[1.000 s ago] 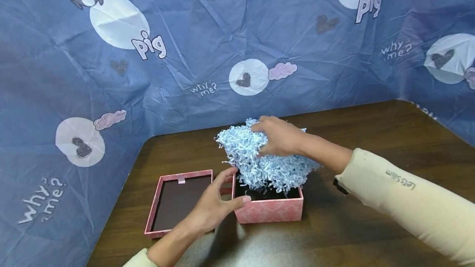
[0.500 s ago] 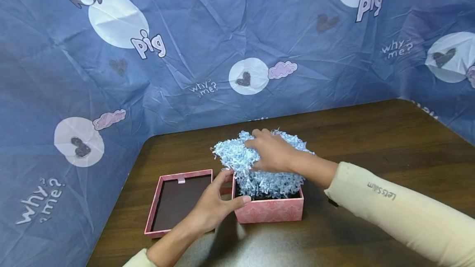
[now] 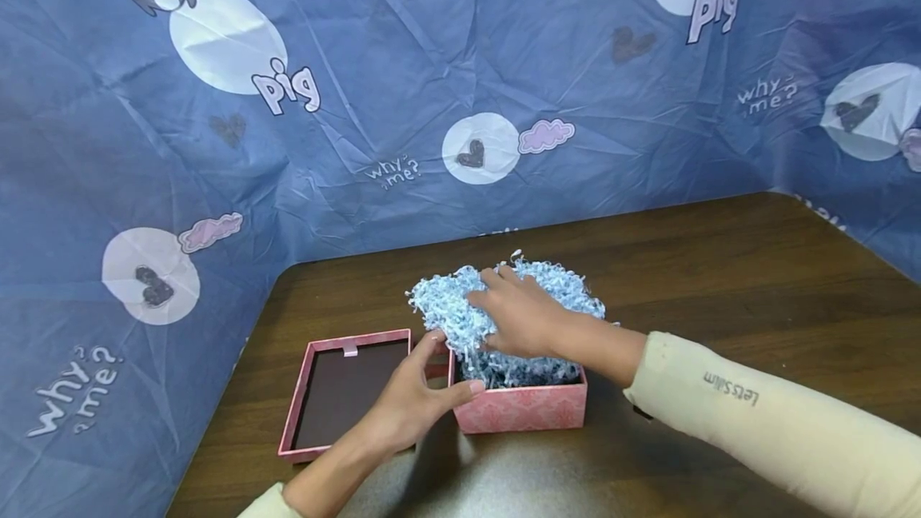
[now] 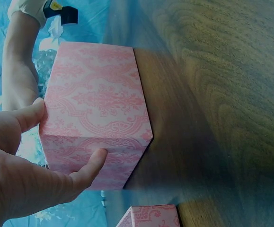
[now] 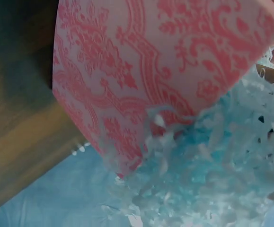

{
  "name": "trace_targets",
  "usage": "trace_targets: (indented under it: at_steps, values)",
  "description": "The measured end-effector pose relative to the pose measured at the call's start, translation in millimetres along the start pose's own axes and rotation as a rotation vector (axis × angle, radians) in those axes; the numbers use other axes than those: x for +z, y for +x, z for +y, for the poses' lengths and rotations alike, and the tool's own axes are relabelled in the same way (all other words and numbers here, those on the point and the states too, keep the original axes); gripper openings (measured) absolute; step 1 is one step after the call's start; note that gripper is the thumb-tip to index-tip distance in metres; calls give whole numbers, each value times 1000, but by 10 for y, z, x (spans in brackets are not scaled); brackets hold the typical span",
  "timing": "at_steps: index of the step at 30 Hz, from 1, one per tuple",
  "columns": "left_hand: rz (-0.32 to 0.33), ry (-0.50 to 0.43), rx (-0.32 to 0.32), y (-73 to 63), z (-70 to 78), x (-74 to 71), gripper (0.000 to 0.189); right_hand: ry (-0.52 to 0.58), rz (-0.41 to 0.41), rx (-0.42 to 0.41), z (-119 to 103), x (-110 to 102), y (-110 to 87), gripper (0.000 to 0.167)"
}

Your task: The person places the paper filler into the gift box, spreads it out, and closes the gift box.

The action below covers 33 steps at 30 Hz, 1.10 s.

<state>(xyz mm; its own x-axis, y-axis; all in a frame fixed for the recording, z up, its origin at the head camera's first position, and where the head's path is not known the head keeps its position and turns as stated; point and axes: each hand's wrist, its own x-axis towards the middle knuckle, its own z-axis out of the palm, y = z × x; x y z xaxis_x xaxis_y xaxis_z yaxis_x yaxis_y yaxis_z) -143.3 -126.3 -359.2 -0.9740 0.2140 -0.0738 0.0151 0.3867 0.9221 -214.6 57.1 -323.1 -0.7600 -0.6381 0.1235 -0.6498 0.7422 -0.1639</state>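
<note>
A pink patterned box (image 3: 521,410) stands without its lid on the table, with light-blue shredded paper (image 3: 446,302) heaped in it and spilling over its left and back rims. My left hand (image 3: 410,402) holds the box at its front left corner, the thumb on the front rim and a finger along the left wall (image 4: 80,163). My right hand (image 3: 521,314) grips the paper from above, its fingertips partly buried in the strands. In the right wrist view, blurred paper (image 5: 212,156) hangs over the box edge and hides the fingers.
The box's lid (image 3: 348,394) lies inside-up just left of the box, dark within and pink at its rim. A brown wooden table (image 3: 719,278) carries everything. Behind it hangs a blue printed cloth (image 3: 403,38).
My right hand has moved down and slightly left, and the shredded paper has sunk lower into the box with it. The left hand, box and lid have stayed put.
</note>
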Motion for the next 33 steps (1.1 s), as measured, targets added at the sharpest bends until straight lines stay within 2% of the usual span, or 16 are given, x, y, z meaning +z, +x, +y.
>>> trace_targets:
  at_steps: [7,15,20,26,33]
  values:
    - [5,-14,13,-16,1,5,76,56,-70,58,-25,94,-31,62]
    - [-3,-23,16,-4,-19,1,74,54,-111,93,-7,203,-29,57]
    - [-19,-13,35,6,-22,-14,68,48,-185,109,10,280,-25,52]
    - [-17,-12,65,11,-24,-6,69,64,-266,121,11,376,7,47]
    - [-11,-14,63,19,-21,-3,69,64,-286,117,22,447,21,47]
